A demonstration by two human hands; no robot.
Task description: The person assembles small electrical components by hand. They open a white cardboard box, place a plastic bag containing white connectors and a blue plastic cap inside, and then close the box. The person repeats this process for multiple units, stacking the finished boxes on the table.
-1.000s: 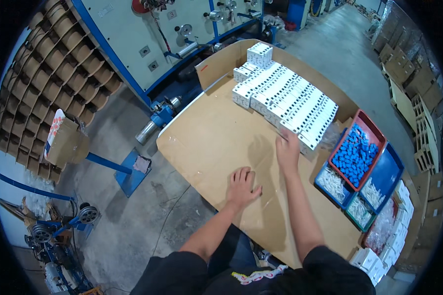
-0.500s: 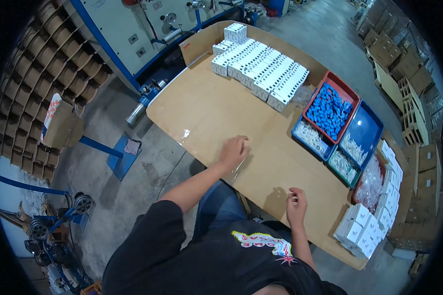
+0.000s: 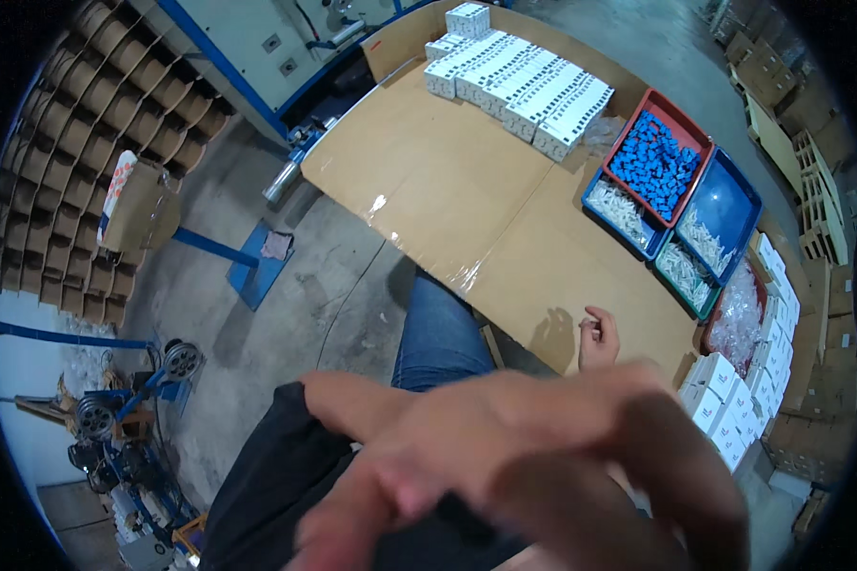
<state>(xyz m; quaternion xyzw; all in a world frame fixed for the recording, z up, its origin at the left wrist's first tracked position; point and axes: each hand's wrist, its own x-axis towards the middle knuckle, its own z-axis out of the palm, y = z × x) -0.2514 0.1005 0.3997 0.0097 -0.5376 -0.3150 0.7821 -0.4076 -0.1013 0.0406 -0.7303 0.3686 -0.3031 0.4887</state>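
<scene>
The cardboard-covered table [image 3: 448, 143] fills the middle of the frame; its near edge lies open by the body, so a sleeve or forearm leaning there could drag the sheet. Upper middle, the close-packed white blocks [image 3: 524, 86] could be knocked out of line by a careless reach. Lower right, the white cartons [image 3: 724, 404] might topple if an elbow swung wide. Right of centre, the red tray [image 3: 681, 122] seems propped on blue trays [image 3: 733, 195], so a bump could tip it. The left hand [image 3: 505, 428], blurred at bottom centre, has its fingers apart with nothing seen in it; so near the camera, it could block the view. The right hand [image 3: 598, 338] is loosely curled over the near edge; I cannot tell whether it holds anything. Spilled blue pieces [image 3: 652, 162] could mix with white ones [image 3: 617, 207].
</scene>
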